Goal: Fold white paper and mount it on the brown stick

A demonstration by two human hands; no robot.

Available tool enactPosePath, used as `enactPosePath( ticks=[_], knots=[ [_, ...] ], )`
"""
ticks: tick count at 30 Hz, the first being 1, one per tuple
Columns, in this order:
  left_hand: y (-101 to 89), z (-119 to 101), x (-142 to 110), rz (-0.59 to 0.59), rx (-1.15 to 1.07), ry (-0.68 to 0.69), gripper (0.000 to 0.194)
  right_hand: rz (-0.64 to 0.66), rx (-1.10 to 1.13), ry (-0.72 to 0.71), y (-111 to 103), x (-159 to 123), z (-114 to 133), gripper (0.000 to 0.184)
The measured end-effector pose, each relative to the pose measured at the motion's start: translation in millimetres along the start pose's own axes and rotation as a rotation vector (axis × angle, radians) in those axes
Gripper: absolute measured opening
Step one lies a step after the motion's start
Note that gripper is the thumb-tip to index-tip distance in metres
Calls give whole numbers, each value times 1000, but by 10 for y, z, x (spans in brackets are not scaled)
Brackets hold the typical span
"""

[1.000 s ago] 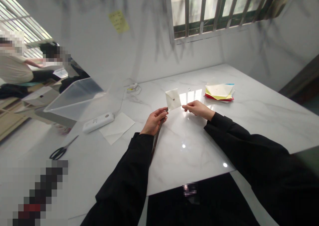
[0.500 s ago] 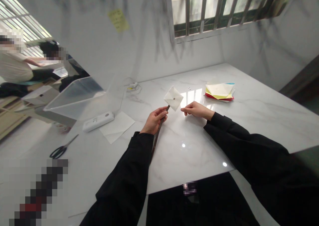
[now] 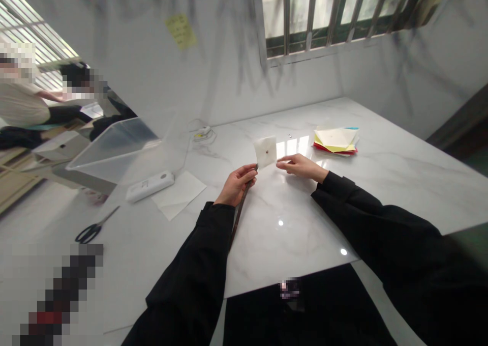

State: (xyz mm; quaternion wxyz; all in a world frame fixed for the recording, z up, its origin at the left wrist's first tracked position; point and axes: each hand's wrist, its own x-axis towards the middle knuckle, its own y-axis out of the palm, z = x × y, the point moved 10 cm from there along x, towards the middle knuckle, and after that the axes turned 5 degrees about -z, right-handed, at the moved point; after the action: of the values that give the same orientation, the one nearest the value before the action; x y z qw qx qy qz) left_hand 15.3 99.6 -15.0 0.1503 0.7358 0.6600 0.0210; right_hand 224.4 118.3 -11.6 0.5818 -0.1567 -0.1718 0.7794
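The left hand (image 3: pixel 235 184) pinches a dark stick (image 3: pixel 240 209) upright above the marble table (image 3: pixel 381 173), so the white paper pinwheel (image 3: pixel 265 150) pinned on top can turn; the right hand's (image 3: pixel 301 166) extended fingers touch its edge.

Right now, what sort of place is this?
Probably a craft workroom: a marble table carries a stack of coloured paper and scissors, a barred window sits above, and other people are at left.
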Motion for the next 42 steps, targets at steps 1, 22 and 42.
enactPosePath(
  ticks=[1,22,42],
  knots=[
    [-6,3,2,-5,2,-2,57,141,-22,-11,134,-39,25,58],
    [-12,-3,-9,-9,14,8,56,707,212,-15,561,-463,292,66],
    [112,-32,-41,89,81,47,52,-504,-215,-188,-611,-212,334,92]
  ],
)
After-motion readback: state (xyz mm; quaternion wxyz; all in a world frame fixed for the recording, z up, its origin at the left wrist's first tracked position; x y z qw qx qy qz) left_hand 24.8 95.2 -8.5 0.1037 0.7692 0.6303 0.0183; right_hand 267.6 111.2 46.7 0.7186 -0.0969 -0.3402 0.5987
